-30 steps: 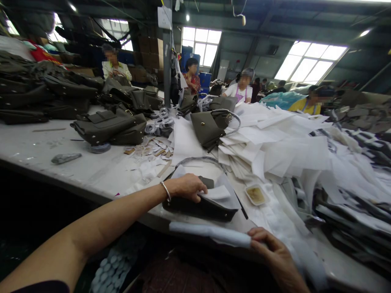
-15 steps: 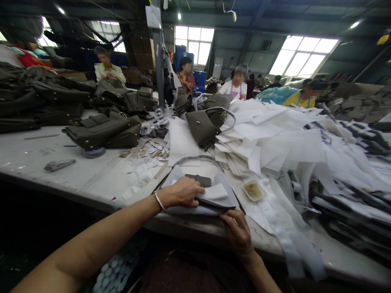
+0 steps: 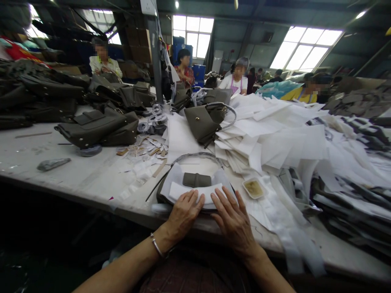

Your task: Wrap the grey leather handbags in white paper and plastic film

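A dark olive handbag (image 3: 197, 179) lies flat at the table's near edge, mostly wrapped in white paper sheets (image 3: 183, 190), with its grey handle (image 3: 195, 155) arching behind it. My left hand (image 3: 185, 211), a silver bangle on the wrist, lies flat with fingers stretched on the paper over the bag's near edge. My right hand (image 3: 233, 219) rests beside it, fingers spread on the same paper. Neither hand grips anything.
A small tray of yellowish paste (image 3: 253, 188) sits right of the bag. A big heap of white paper (image 3: 275, 142) fills the right side; olive bags (image 3: 97, 128) pile up at left. Several people work at the far side.
My left hand has let go of the bag's flap and slid back to its near edge. My right hand came up from the table edge. Both now lie flat on the paper.
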A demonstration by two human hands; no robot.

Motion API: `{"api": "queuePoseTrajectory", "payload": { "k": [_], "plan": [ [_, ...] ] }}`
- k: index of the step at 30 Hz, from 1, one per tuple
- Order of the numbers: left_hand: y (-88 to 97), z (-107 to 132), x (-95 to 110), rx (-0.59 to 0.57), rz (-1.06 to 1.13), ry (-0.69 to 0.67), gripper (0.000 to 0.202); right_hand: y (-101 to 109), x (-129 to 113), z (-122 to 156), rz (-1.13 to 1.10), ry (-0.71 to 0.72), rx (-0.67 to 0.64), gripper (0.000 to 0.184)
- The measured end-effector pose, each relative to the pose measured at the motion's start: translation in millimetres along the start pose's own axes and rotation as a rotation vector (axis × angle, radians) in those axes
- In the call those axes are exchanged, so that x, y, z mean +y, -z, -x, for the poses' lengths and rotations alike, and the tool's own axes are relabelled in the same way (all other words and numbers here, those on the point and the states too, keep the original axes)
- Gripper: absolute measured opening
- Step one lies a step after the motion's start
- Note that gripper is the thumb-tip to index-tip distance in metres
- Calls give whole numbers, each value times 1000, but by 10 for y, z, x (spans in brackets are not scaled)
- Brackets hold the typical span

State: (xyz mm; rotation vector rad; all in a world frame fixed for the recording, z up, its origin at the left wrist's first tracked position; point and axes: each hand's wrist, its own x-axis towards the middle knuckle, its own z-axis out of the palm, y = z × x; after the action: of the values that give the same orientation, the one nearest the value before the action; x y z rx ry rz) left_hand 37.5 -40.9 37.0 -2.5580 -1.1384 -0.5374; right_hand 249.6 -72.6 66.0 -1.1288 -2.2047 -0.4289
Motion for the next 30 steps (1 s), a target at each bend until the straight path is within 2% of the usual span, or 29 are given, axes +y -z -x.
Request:
{"api": "queuePoseTrajectory", "payload": {
  "k": [2,5,7,10,13,18,22,26,30],
  "plan": [
    [-25,16,-3,43,-10,-7,37,-122,102,32,-4,37,-44,40],
    [-67,-9,40,70,-25,-25,35,-301,217,169,-5,65,-2,44],
    [-82,-69,99,37,-44,-41,34,-367,240,240,-3,61,27,46],
    [-77,-188,173,-73,-68,-44,31,-382,217,261,-4,60,42,46],
    [-72,-247,157,-113,-32,-56,35,-351,144,236,33,30,-2,46],
    [-158,-133,74,17,16,-102,33,-317,-126,272,171,-43,-113,49],
    [-214,-30,146,97,-58,-134,36,-352,-355,360,177,-123,-128,55],
    [-200,-26,243,69,-185,-146,41,-419,-433,398,189,-170,-124,60],
    [-230,-89,204,31,-245,-228,42,-461,-404,367,156,-193,-104,61]
  ]
}}
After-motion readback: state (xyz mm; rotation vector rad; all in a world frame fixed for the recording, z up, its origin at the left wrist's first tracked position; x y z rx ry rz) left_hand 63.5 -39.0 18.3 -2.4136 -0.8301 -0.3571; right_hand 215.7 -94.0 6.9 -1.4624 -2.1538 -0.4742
